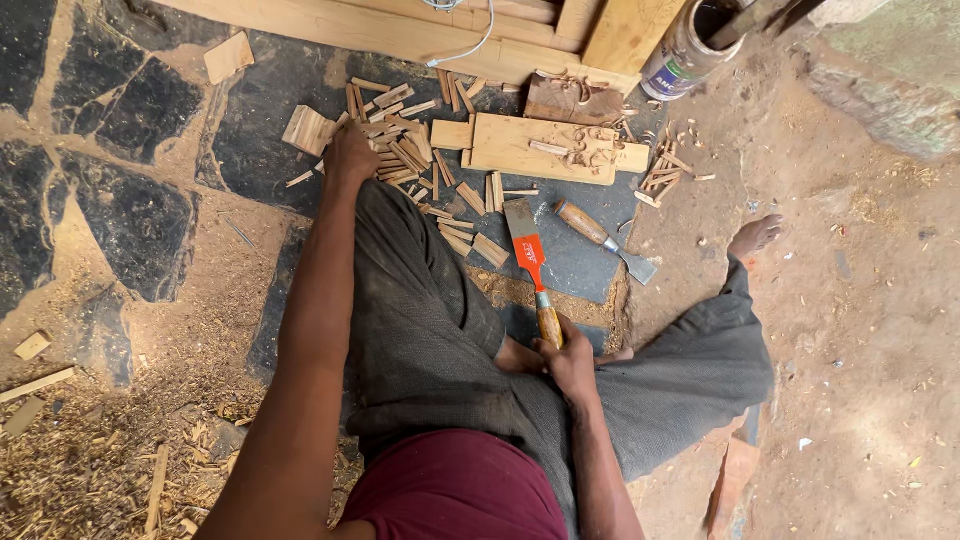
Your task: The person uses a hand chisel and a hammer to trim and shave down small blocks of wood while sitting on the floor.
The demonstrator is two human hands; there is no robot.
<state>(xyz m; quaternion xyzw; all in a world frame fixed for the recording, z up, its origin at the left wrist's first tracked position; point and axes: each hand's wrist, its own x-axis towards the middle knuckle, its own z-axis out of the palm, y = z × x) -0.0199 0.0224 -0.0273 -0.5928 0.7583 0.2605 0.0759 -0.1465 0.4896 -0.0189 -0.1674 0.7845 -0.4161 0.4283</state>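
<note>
Right hand [570,362] is clenched around the wooden handle of a chisel [530,262], whose orange-marked blade lies flat on the dark stone floor [150,110]. Left hand [350,155] rests on a scatter of small wood pieces [400,150]; whether it grips any cannot be told. Second chisel [603,238] lies just beside.

Left hand [350,155]: fingers buried among the wood offcuts [400,150], grip undeterminable. Chisel handle [549,325]: lower end concealed inside the right hand [570,362]. Tin can [685,50] and wooden frame [420,30]: both cut off by the picture's top edge.
</note>
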